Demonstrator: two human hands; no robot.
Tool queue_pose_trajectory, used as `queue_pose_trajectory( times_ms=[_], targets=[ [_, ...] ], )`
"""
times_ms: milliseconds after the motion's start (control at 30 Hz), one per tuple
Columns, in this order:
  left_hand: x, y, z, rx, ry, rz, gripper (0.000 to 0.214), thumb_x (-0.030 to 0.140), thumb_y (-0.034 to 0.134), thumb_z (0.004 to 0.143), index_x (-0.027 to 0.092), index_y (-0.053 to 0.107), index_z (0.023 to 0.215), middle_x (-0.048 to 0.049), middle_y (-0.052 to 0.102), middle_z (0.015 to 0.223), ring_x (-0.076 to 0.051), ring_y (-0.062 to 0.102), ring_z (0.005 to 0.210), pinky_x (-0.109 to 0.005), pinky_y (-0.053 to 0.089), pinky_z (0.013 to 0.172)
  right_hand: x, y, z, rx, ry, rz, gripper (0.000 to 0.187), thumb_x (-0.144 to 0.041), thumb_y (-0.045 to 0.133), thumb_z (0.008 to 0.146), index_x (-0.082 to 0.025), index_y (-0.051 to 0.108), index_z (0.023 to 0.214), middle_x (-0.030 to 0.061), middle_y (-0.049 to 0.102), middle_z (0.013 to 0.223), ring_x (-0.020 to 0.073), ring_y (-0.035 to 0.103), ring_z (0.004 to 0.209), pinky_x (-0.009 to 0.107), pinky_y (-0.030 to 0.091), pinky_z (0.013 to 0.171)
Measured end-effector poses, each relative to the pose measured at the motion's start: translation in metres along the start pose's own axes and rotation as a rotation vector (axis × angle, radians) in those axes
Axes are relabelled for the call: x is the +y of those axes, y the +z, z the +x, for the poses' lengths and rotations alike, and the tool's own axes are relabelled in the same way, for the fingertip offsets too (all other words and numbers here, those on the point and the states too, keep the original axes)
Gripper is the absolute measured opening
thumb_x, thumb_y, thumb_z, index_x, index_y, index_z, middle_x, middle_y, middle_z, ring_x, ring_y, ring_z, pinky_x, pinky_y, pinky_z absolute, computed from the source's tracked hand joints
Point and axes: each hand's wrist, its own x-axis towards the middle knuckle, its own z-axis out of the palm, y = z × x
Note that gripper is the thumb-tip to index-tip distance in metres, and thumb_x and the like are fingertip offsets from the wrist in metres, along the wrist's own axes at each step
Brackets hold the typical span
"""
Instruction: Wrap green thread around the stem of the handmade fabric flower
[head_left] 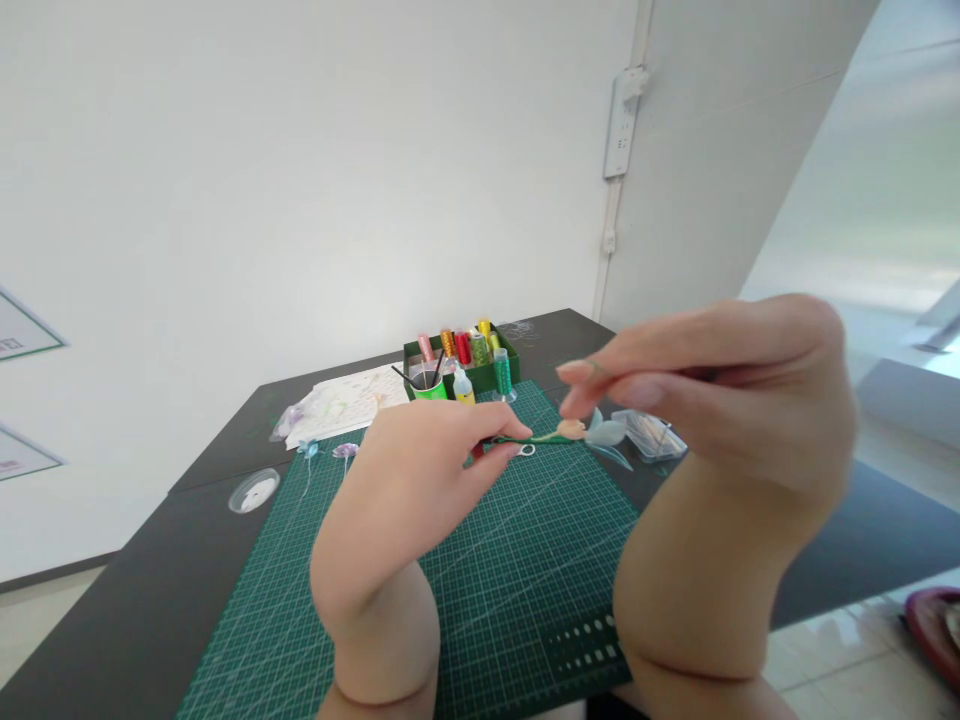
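My left hand (420,480) is closed, thumb and finger pinching the green stem of an artificial flower held sideways above the mat. The flower (571,429) has a peach bud and pale blue petals or leaves pointing right. My right hand (720,390) is raised just above and right of the bud, its fingertips pressed together. A faint greenish line, perhaps thread, shows at those fingertips, but what they hold is too fine to make out. White scissor handles (527,451) lie on the green cutting mat (525,540) behind the stem.
At the back stands a dark green box (512,368) of thread spools, with a glue bottle (463,386), a teal spool (502,372) and a green tool cup (430,391). Blue (307,449) and purple wire flowers (345,451), a round dish (254,491) and a clear case (651,437) lie around.
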Motion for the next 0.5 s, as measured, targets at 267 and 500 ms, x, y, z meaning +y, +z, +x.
queue_pose_trajectory(
  times_ms=[267,500],
  targets=[
    [0.003,-0.003,-0.013,0.066,0.080,0.008,0.015,0.022,0.065,0.095,0.031,0.076,0.099,0.0093,0.079,0.089,-0.013,0.072,0.075,-0.024,0.045,0.063,0.009,0.006,0.012,0.162,0.161,-0.054,0.011,-0.026,0.078,0.087,-0.031,0.084,0.079,0.0021,0.082,0.086,0.0214,0.076,0.085,0.033,0.065,0.070],
    [0.007,-0.010,-0.020,0.113,0.102,0.054,0.012,0.024,0.066,0.095,0.030,0.076,0.098,0.0091,0.078,0.085,-0.013,0.071,0.072,-0.025,0.046,0.063,0.023,0.005,0.021,0.049,0.260,-0.067,0.009,-0.029,0.077,0.087,-0.027,0.085,0.082,0.0037,0.082,0.089,0.0195,0.074,0.080,0.031,0.061,0.064]
  ],
)
